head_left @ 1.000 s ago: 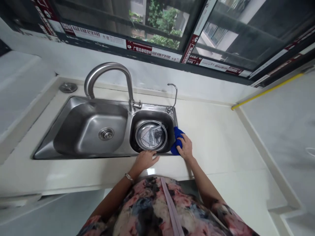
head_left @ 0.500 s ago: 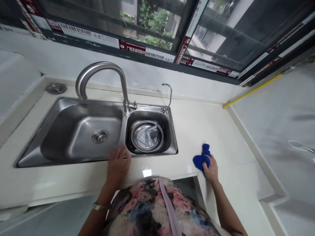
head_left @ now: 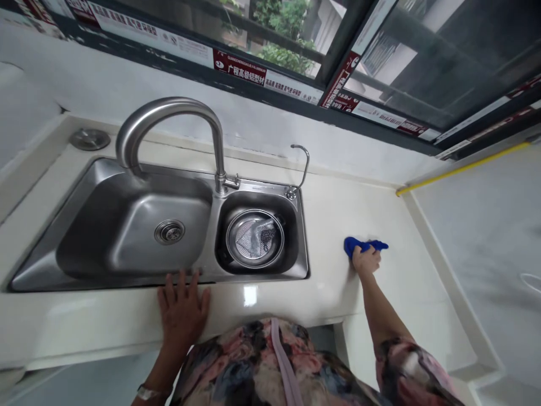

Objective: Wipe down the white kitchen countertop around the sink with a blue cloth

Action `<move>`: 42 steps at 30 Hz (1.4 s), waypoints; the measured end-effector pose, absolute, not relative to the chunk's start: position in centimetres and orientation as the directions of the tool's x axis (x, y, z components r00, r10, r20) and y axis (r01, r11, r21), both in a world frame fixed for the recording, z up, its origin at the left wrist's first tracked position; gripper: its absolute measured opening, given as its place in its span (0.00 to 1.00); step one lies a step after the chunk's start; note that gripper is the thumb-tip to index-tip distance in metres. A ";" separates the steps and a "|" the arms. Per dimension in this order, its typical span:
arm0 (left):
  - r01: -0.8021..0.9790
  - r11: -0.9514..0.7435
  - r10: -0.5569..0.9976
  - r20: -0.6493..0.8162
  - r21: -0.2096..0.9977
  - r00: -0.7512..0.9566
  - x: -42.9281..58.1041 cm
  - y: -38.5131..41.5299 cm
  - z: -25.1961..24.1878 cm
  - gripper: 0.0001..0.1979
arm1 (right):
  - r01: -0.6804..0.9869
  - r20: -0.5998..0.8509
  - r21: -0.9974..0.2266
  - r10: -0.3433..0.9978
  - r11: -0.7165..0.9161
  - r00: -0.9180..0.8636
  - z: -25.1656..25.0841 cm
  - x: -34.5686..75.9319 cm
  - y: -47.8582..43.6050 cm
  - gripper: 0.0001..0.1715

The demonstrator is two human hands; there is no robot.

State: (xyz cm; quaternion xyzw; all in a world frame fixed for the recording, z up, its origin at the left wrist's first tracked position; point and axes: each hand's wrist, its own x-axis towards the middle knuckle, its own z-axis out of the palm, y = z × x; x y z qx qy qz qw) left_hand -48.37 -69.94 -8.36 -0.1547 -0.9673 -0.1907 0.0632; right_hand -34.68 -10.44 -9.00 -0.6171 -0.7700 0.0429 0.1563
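Observation:
On the pale countertop [head_left: 329, 225], to the right of the sink, my right hand [head_left: 367, 260] grips a blue cloth [head_left: 364, 245]. The cloth is bunched under the fingers, with one end sticking out to the right. My left hand [head_left: 182, 307] lies flat with its fingers spread, fingertips at the front rim of the steel double sink [head_left: 139, 237]. Nothing is in that hand. Inside the smaller right basin sits a round metal colander [head_left: 239, 255] with a clear, shiny thing in it that I cannot make out.
A large curved faucet [head_left: 169, 104] rises behind the sink, and a thin small tap [head_left: 305, 163] stands at its right back corner. A round metal cap [head_left: 89, 138] sits at the back left. A yellow pipe [head_left: 465, 169] runs along the right wall. Windows are above.
My right hand has pushed the cloth forward and a little right across the countertop. My left hand has shifted left along the sink's front edge and spread out. The view has tilted slightly.

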 end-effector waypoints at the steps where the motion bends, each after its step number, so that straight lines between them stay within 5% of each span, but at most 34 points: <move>1: 0.322 0.880 0.274 0.182 0.349 -0.944 -48.4 -70.0 -8.3 0.29 | 0.929 0.181 -0.254 0.957 0.270 -0.229 -9.2 -36.3 -10.1 0.38; 11: 0.340 0.888 0.296 0.180 0.311 -0.938 -48.4 -70.2 -8.3 0.29 | 0.572 0.262 -0.302 0.643 0.763 -0.720 -10.5 -52.7 -11.5 0.37; 23: 0.314 0.912 0.287 0.135 0.264 -0.948 -48.7 -70.4 -8.4 0.28 | 0.216 0.211 -0.297 0.284 0.930 -0.935 -9.3 -55.5 -18.7 0.30; 34: 0.333 0.888 0.280 0.203 0.316 -0.938 -48.9 -70.1 -8.3 0.27 | 0.067 0.366 -0.377 0.215 0.924 -0.905 -9.4 -39.5 -26.0 0.24; 42: 0.353 0.883 0.291 0.232 0.308 -0.928 -48.9 -69.8 -8.3 0.28 | 0.363 0.231 -0.470 0.510 0.804 -0.829 -8.9 -25.1 -25.2 0.29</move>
